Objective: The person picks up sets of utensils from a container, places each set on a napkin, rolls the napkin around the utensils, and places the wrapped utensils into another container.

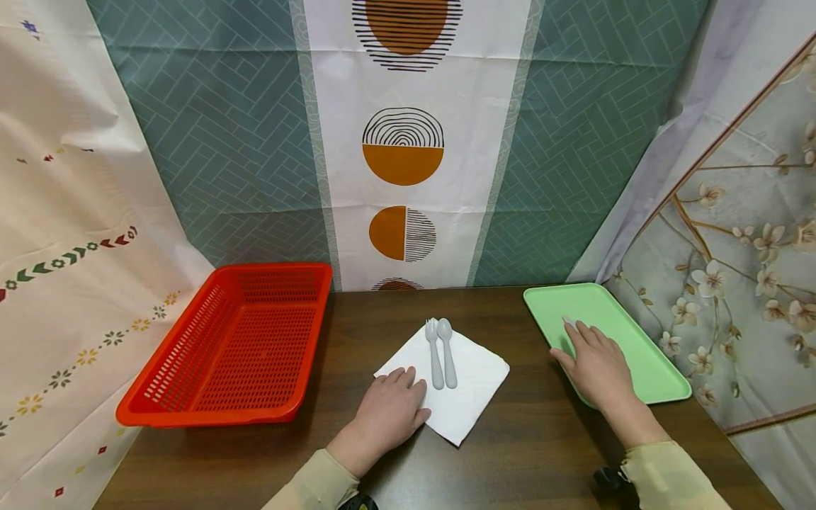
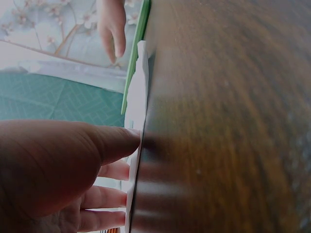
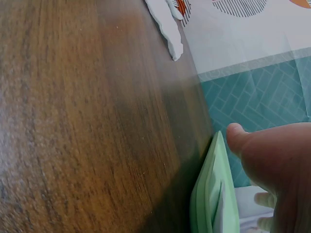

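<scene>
A white napkin (image 1: 468, 400) lies on the wooden table, turned with a corner toward me. Side by side on it rest a grey fork (image 1: 435, 358) and a grey spoon (image 1: 449, 354). My left hand (image 1: 390, 414) rests on the napkin's left edge, fingers extended and thumb at the near side. Over the left part of the green tray (image 1: 627, 340) hovers my right hand (image 1: 596, 365), its fingers fairly straight. A grey slender piece (image 3: 221, 211) lies in that tray; its tip peeks past my fingertips, and the rest is mostly hidden under the hand.
A red plastic basket (image 1: 268, 347) with slotted walls stands at the left of the table (image 1: 510, 453). Patterned cloth (image 1: 408, 85) hangs behind the table's back edge, and a floral cloth (image 1: 752, 283) hangs beside the tray on the right.
</scene>
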### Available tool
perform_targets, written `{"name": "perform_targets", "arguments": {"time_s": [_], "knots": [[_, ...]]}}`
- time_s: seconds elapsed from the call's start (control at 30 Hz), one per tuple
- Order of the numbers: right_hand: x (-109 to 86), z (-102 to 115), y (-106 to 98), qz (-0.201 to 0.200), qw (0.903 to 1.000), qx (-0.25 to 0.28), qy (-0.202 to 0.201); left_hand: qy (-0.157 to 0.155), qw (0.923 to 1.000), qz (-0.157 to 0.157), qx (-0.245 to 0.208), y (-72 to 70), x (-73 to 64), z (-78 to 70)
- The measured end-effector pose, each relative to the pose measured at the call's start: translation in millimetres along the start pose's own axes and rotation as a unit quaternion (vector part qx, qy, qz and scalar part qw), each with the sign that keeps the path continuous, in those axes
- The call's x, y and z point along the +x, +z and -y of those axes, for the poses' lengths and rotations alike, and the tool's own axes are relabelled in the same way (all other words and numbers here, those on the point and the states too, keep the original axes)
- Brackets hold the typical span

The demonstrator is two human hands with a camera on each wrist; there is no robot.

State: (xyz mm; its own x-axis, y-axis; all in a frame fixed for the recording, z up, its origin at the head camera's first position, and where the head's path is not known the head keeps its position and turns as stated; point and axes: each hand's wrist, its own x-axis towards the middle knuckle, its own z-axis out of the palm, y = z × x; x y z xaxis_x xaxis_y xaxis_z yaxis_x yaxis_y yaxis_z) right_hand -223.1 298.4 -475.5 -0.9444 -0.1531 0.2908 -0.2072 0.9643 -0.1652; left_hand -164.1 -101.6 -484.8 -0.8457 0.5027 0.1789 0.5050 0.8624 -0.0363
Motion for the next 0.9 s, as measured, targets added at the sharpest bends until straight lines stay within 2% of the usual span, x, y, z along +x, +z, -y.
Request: {"name": "perform_targets", "arguments": {"time_s": [0.4,0.73,0.9], "knots": [[-1.7,-6.1,0.9,-0.01,0.9997,-0.021,0.009,0.0,1.0,0.005,0.001,-1.0,0.1,0.0],[-3.9,-8.5,0.2,-0.02,0.9987,-0.013,0.045,-0.003,1.0,0.008,-0.003,-1.6,-0.1,-0.3],[-5.3,-8.7,-1.9,-0.012,0.9978,-0.01,0.065,-0.002,1.0,0.007,0.0,-1.2,-0.1,-0.3]]}}
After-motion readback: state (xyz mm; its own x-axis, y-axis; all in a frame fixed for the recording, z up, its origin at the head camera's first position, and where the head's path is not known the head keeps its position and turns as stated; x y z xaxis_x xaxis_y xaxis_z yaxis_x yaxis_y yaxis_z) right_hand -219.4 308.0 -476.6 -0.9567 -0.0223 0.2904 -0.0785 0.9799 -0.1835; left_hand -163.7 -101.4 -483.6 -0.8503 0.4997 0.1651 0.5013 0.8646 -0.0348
